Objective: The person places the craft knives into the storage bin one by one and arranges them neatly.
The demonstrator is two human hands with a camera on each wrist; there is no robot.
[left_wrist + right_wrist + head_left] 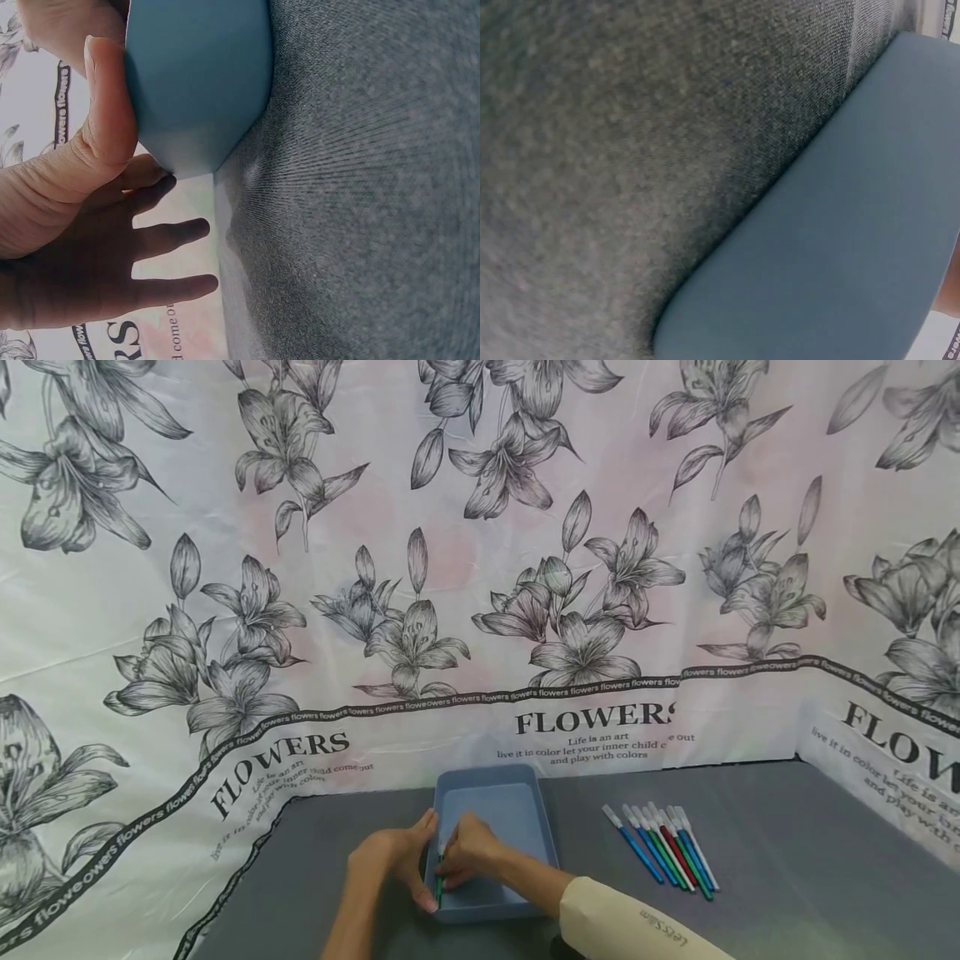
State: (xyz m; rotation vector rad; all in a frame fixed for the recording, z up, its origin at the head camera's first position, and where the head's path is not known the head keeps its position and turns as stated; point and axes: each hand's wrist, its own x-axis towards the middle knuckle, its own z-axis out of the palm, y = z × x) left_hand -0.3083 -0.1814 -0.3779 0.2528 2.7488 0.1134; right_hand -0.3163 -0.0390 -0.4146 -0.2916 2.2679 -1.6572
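A blue-grey rectangular tray (pixel 517 814) stands on the grey cloth surface. Inside it, my right hand (pixel 472 850) pinches a green felt-tip pen (pixel 439 887) along the left wall; its light cap end points away from me. My left hand (pixel 393 853) is at the tray's left side, with the thumb by the near left corner. In the left wrist view, the left hand (pixel 75 225) has its fingers spread and straight, thumb against the tray's outer wall (pixel 199 82). The right wrist view shows mostly the tray's outside wall (pixel 832 240); the pen is hidden there.
Several capped felt-tip pens (pixel 663 847) in blue, green, red and white lie side by side to the right of the tray. A white curtain (pixel 420 735) printed with flowers and lettering hangs behind the grey surface (pixel 795 835) and along its sides.
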